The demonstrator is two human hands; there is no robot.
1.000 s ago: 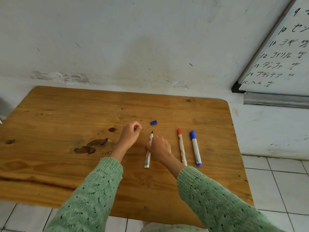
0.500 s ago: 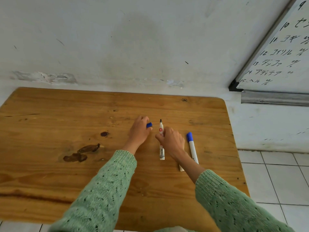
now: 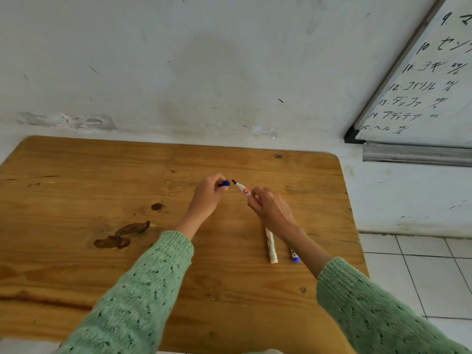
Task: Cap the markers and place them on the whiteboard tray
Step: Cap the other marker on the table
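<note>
My left hand (image 3: 208,194) pinches a small blue cap (image 3: 224,184) above the wooden table (image 3: 76,190). My right hand (image 3: 272,209) grips an uncapped white marker (image 3: 242,189), its black tip pointing left at the cap, a small gap between them. Two more markers lie on the table under my right forearm: a white one (image 3: 271,245) and one with a blue end (image 3: 294,256), both partly hidden. The grey whiteboard tray (image 3: 416,154) runs along the bottom of the whiteboard (image 3: 434,80) at the upper right.
The table stands against a white wall, with dark stains (image 3: 120,236) on its left half. White floor tiles (image 3: 421,272) lie to the right, below the whiteboard. Green knitted sleeves cover both forearms.
My left hand picked the blue cap up off the table. My right hand lifted the uncapped marker and tilted its tip toward the cap.
</note>
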